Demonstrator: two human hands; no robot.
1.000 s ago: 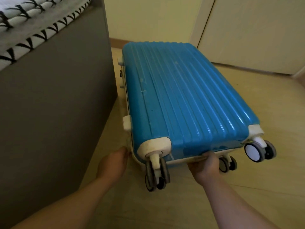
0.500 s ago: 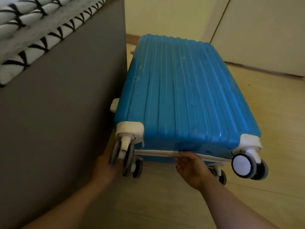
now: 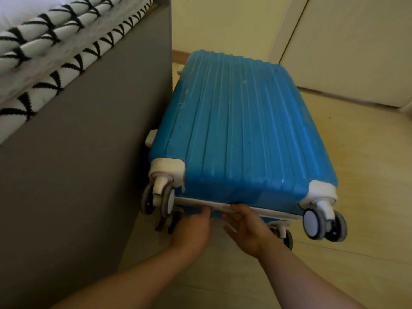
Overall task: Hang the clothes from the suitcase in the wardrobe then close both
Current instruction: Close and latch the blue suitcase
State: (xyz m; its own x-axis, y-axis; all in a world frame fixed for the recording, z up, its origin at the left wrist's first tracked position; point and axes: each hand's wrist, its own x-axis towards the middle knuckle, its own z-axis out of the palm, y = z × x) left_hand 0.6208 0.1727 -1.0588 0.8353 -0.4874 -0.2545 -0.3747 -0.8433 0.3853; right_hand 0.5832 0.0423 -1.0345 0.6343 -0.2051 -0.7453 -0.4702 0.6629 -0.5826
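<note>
Here the right hand (image 3: 247,230) curls its fingers (image 3: 238,210) on the suitcase (image 3: 240,130) seam (image 3: 200,201); whether the left hand (image 3: 191,230) grips is unclear.

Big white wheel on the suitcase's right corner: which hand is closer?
Right. The right hand grips the suitcase at its rim, left of the wheel; the left hand is farther left, by the other wheels.

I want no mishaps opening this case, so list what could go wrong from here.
1. The suitcase lies shut with its side close against the grey bed base; a lid swinging that way may hit it.
2. The left hand and right hand are both at the wheel end by the white seam, between the wheels. Fingers could get pinched if the case shifts.
</note>
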